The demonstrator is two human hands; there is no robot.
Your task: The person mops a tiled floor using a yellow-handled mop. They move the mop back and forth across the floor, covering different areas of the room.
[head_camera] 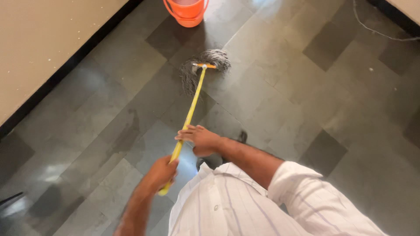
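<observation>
head view: mop handle (190, 111) in both hands' grip

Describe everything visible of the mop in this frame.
The mop has a long yellow handle, a yellow crossbar and a grey string head that looks damp and is spread on the dark tiled floor, just short of an orange bucket. The handle slants up towards the person. The right hand grips it mid-shaft; the left hand grips near the top end.

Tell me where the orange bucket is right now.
In the head view the orange bucket stands on the floor at the top edge, left of centre, just beyond the mop head.
</observation>
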